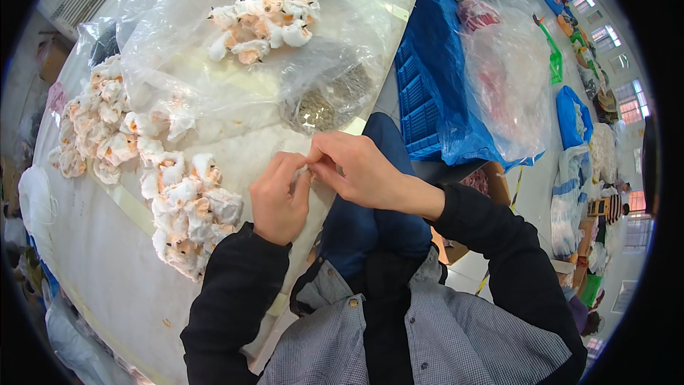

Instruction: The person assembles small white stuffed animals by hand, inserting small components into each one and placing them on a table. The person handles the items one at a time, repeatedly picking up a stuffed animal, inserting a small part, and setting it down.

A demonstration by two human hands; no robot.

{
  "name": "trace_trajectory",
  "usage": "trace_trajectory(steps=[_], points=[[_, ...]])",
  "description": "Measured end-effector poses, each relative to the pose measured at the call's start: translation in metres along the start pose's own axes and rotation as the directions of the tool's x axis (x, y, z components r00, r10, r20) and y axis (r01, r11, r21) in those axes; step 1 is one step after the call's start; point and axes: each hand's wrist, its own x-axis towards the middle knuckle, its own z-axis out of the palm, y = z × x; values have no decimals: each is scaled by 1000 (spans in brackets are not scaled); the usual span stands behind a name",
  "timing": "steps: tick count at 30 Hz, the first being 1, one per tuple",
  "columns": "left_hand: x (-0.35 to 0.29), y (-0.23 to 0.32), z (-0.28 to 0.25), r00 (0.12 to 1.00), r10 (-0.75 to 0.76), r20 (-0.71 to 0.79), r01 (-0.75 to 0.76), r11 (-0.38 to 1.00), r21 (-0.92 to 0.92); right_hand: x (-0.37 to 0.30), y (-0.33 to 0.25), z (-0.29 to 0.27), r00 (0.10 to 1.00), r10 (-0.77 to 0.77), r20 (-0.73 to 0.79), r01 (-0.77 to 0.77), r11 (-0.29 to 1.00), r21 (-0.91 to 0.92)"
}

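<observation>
My left hand [282,196] and my right hand [354,165] meet over the near right edge of the table. Both are closed, fingertips pinched together; a small pale bit shows between them, too little of it to name. Left of my left hand lies a heap of small white fluffy pieces [189,207] with peach patches and dark tips. More such pieces [100,117] lie farther left, and another pile [267,18] rests on clear plastic at the far side. Just beyond my hands is a clear bag [324,100] with small brownish bits in it.
A pale-covered table [107,242] stretches to the left, with a coil of white thread [37,199] at its left edge. On the right stands a blue crate [417,100] with blue sheeting and a clear bag of pinkish material [502,78]. An open cardboard box [499,182] sits below.
</observation>
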Motion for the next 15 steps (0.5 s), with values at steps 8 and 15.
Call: trace_trajectory(steps=[8,15], points=[[0,-3,1,999,28,-21,-28,1000,0,-4,-6,2,992,119,-41,-115,989,92],[1,18,-1,996,84,-30,-84,996,1,-31,-12,5,936,297,-190,-212,905,369]])
